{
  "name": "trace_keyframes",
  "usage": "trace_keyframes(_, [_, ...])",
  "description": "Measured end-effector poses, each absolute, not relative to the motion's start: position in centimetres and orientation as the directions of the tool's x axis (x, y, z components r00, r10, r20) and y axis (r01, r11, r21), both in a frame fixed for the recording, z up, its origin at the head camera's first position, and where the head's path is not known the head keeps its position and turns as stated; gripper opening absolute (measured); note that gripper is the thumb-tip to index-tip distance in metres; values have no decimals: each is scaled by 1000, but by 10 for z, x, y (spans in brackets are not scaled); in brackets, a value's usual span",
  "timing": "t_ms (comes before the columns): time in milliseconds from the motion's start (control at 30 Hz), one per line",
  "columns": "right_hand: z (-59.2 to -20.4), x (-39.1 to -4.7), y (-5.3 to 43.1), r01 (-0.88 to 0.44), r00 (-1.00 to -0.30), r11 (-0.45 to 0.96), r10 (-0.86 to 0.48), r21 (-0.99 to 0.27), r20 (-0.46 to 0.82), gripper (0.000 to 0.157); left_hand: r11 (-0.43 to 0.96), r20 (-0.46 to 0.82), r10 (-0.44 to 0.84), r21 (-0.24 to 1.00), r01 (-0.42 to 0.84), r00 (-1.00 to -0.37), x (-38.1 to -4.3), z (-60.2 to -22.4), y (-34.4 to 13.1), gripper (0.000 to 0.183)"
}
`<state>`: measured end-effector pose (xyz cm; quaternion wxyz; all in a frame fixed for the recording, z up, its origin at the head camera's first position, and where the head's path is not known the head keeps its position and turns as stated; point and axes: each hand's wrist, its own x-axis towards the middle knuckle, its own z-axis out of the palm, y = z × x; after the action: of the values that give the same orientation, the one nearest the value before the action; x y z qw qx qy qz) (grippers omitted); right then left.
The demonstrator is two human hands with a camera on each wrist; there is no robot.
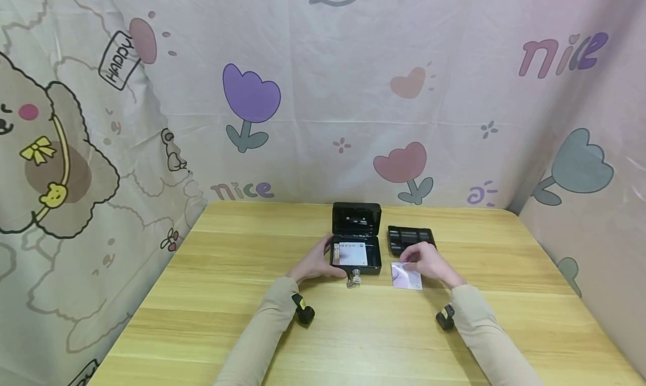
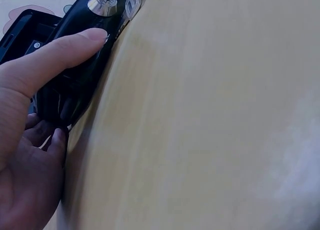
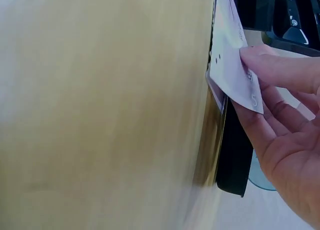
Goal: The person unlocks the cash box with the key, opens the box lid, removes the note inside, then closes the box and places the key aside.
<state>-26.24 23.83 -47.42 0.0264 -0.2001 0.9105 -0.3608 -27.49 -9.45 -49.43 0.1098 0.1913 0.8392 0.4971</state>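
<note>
A small black cash box [image 1: 372, 270] stands with its lid [image 1: 355, 220] raised, and pale paper notes [image 1: 352, 254] lie inside. My left hand [image 1: 317, 263] grips the box's left front corner. In the left wrist view its thumb [image 2: 75, 50] lies along the front wall below the lock [image 2: 103, 4], the other fingers at the side. Keys [image 1: 356, 277] hang from that lock. To the right of the box, my right hand [image 1: 426, 261] pinches a purple paper note [image 1: 406, 279] by its far edge. The right wrist view shows the note [image 3: 231, 64] between thumb and fingers, with another layer under it.
A black compartment tray [image 1: 410, 237] lies behind the right hand, right of the box. Both stand on a wooden table [image 1: 353, 341], near its back edge. A printed cloth [image 1: 323, 94] hangs behind it. Small cameras [image 1: 305, 313] are strapped to both wrists.
</note>
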Motion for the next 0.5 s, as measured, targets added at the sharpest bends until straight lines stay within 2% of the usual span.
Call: trace_keyframes(500, [-477,-261,234,-374,-919,724,-375,-580,125,11,452,-4,417,869,203,-909,-276,-497,-95,121])
